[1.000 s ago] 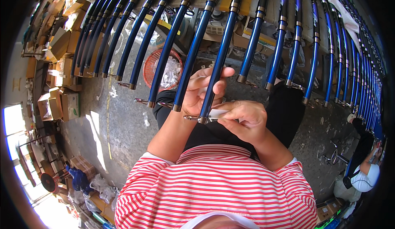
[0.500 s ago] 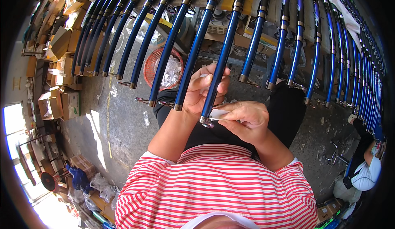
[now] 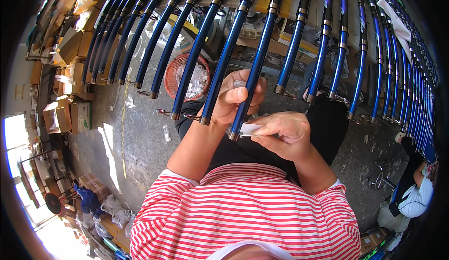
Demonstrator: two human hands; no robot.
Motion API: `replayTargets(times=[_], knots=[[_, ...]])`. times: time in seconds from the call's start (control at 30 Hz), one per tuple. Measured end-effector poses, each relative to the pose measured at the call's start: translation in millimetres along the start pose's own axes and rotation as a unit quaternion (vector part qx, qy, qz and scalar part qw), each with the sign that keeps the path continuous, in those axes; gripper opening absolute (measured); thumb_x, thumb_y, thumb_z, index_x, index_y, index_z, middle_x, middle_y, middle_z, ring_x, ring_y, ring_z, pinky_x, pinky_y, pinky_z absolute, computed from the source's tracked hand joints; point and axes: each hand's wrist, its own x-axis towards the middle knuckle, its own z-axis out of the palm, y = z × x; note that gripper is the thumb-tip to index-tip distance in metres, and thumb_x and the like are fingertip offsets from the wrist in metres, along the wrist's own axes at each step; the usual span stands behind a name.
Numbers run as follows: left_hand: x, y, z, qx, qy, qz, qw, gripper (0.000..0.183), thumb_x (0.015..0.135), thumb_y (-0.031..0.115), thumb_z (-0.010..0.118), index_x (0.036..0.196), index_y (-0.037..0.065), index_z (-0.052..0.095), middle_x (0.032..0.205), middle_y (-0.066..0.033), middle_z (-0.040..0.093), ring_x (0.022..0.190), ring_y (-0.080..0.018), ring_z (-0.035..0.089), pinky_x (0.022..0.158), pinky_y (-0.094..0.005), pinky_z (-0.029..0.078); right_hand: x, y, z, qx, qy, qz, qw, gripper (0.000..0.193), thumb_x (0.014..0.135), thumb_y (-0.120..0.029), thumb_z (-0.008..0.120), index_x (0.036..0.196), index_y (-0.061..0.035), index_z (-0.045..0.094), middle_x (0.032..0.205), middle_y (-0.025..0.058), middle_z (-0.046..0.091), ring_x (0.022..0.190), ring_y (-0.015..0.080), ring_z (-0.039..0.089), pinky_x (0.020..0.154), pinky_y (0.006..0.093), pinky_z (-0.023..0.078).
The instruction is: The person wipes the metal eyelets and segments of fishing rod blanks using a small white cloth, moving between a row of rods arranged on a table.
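Observation:
A long row of dark blue fishing rods (image 3: 229,42) lies with the metal-capped ends pointing toward me. My left hand (image 3: 229,102) is closed around one blue rod section (image 3: 256,73), the thumb pressing its side and the other fingers behind it. A scrap of white (image 3: 239,83) shows by those fingers; what it is I cannot make out. My right hand (image 3: 286,131) pinches a small flat white piece (image 3: 250,129) between thumb and fingers. That piece lies against the same rod, just above its capped end (image 3: 234,136).
Beyond my left hand, a red plastic basket (image 3: 170,75) holds white scraps. Cardboard boxes (image 3: 70,112) are stacked at the left. A white cloth (image 3: 395,19) hangs over rods at the right. Another person (image 3: 416,197) sits at the far right.
My left thumb has moved right onto the rod. The rod has turned: the ring guide by its end no longer shows. My right hand keeps the white piece at the same place.

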Motion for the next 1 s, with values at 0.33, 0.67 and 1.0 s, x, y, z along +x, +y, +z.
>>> replayTargets(times=[0.33, 0.67, 1.0], knots=[[7, 5, 11, 0.048, 0.013, -0.030, 0.998, 0.051, 0.064, 0.038, 0.081, 0.077, 0.010, 0.041, 0.063, -0.0016, 0.044, 0.051, -0.0067, 0.038, 0.041, -0.0190, 0.030, 6, -9, -4, -0.030, -0.018, 0.001, 0.999, 0.011, 0.069, -0.001, 0.072, 0.076, -0.0004, 0.063, 0.078, 0.0142, 0.067, 0.070, 0.0230, 0.067, 0.061, 0.0282, 0.053], [3, -4, -4, -0.027, 0.121, -0.029, 0.992, 0.039, 0.090, 0.047, 0.047, 0.072, 0.012, 0.044, 0.052, 0.0041, 0.034, 0.042, -0.0053, 0.028, 0.037, -0.0192, 0.023, 3, -17, 0, -0.065, 0.037, 0.015, 0.997, 0.016, 0.065, 0.004, 0.073, 0.077, 0.0014, 0.062, 0.080, 0.0145, 0.065, 0.071, 0.0192, 0.065, 0.062, 0.0245, 0.050], [-23, -38, -12, 0.026, 0.213, -0.033, 0.976, 0.015, 0.087, 0.018, 0.059, 0.082, 0.005, 0.054, 0.060, 0.0001, 0.047, 0.039, -0.0044, 0.033, 0.037, -0.0186, 0.025, -38, -4, -4, -0.080, 0.133, 0.057, 0.986, 0.020, 0.064, 0.006, 0.075, 0.078, 0.0001, 0.062, 0.083, 0.0131, 0.063, 0.079, 0.0194, 0.063, 0.067, 0.0265, 0.050]])
